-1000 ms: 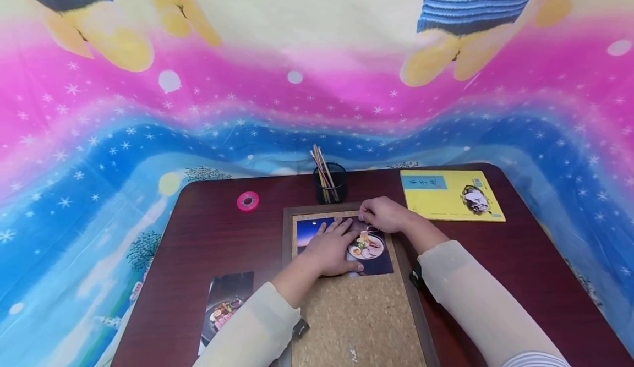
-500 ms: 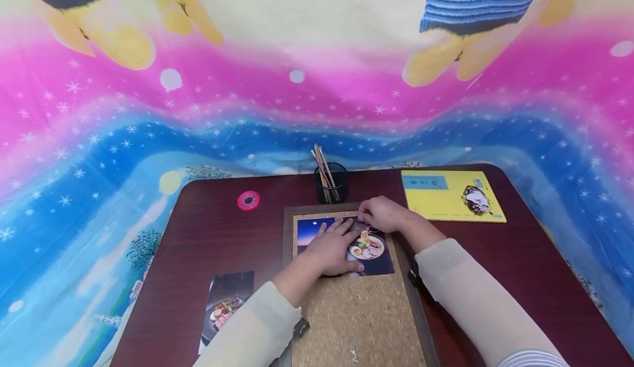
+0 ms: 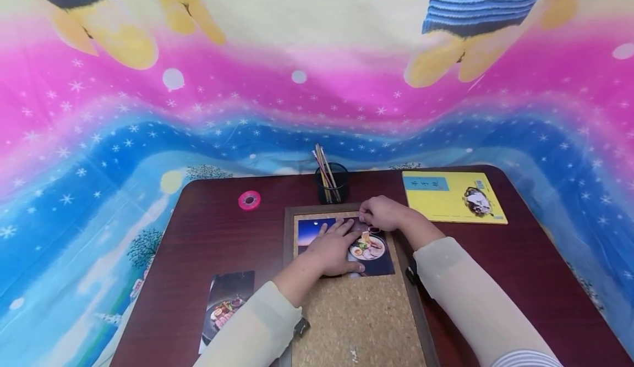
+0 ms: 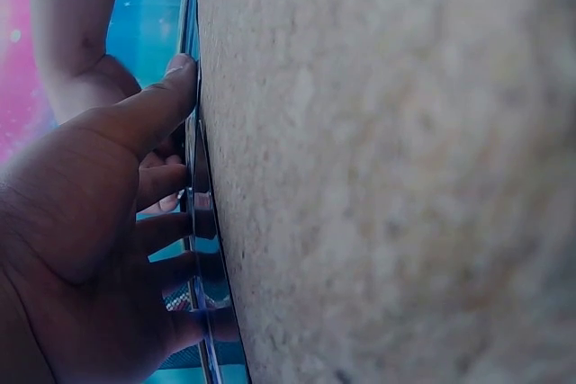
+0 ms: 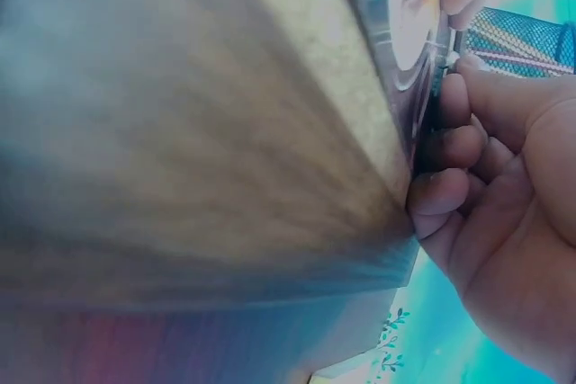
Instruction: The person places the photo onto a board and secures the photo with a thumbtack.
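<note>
In the head view my left hand (image 3: 334,251) lies flat with spread fingers over a photo of a bowl of noodles (image 3: 367,247) and a photo of a dusk sky (image 3: 308,231). Both photos lie at the far end of a framed cork board (image 3: 359,317). At the noodle photo's top edge, my right hand (image 3: 387,214) has its fingers curled. The right wrist view shows its thumb and forefinger pinching a small pale push pin (image 5: 452,60) against the photo. In the left wrist view the left hand's fingers (image 4: 166,267) press on the glossy photo surface.
Another food photo (image 3: 228,306) lies on the dark red table (image 3: 213,240), partly under the left sleeve. A pink tape roll (image 3: 249,200) sits at the back left. Behind the board stands a black mesh cup (image 3: 338,182) of sticks. A yellow book (image 3: 454,196) lies right.
Both hands keep their places on the photos. The head view has shifted very slightly; nothing else has visibly moved.
</note>
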Available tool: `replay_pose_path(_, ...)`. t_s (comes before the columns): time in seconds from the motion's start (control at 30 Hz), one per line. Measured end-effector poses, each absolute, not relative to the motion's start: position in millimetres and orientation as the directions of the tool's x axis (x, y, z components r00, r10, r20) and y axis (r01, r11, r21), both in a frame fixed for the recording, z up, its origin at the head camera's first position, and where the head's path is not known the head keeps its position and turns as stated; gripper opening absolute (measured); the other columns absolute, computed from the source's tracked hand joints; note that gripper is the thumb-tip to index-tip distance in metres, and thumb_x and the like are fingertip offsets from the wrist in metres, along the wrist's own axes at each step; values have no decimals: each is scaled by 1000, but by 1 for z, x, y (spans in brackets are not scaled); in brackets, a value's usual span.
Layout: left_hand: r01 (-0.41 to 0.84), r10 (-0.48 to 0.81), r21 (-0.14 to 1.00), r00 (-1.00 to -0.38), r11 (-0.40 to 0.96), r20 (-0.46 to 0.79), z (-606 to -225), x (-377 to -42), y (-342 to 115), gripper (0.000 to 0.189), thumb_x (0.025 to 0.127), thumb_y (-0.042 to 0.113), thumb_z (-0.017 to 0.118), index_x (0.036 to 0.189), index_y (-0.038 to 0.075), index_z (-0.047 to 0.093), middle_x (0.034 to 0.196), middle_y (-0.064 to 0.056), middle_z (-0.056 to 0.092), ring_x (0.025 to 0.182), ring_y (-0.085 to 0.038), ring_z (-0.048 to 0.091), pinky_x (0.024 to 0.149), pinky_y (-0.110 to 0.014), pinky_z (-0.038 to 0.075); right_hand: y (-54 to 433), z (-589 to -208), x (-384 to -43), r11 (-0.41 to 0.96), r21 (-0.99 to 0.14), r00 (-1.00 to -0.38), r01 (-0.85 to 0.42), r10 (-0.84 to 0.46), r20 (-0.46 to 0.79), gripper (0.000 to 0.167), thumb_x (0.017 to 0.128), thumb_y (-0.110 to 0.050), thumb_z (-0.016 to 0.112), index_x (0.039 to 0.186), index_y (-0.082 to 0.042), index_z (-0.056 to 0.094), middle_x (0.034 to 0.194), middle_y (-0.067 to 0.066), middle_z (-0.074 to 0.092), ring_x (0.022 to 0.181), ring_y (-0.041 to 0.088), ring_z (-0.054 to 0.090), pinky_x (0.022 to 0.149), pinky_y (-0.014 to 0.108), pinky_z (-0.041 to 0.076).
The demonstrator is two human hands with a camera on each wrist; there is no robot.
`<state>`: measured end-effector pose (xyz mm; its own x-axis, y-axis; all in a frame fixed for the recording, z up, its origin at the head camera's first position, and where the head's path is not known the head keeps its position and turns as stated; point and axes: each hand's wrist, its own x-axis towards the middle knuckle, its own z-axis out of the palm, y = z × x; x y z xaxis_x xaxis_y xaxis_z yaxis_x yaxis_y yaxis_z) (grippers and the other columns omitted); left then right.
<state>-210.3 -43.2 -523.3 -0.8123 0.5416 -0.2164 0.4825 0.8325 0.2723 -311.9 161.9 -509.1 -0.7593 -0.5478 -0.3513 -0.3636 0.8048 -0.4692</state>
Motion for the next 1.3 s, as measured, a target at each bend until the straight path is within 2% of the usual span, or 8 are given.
replay_pose_path(0.4,477,542,286,-811,831,-222,-523,-210,-43,90,89,68,68,163,26,37,172,-2,22,160,-26,13,126,-56,17,165,-507,-316,791,-478,-735,-381,-573,-363,18,107,-18,56,98,-18,72,87,-2,65,81,16,60,78,37,51)
replay_pose_path(0.67,478,542,285,-810,831,-222,-524,-211,-43,89,89,68,68,162,26,38,172,-2,22,160,-26,13,126,-56,18,166,-512,-320,795,-492,-755,-356,-555,-349,18,106,-18,56,98,-19,73,86,-1,65,79,16,61,77,36,52)
replay_pose_path(0.9,482,543,275,-810,832,-223,-526,-212,-43,90,89,70,67,162,27,38,172,-2,22,160,-26,12,126,-56,16,170,-517,-320,788,-500,-787,-359,-543,-292,13,105,-22,62,99,-22,73,86,-4,66,79,16,61,77,36,53)
replay_pose_path(1.3,477,542,281,-807,833,-235,-525,-212,-42,90,89,70,67,163,28,37,173,-2,20,160,-26,10,126,-57,15,170,-517,-323,781,-501,-788,-373,-551,-273,14,105,-22,63,97,-20,74,82,-5,67,73,14,61,73,35,53)
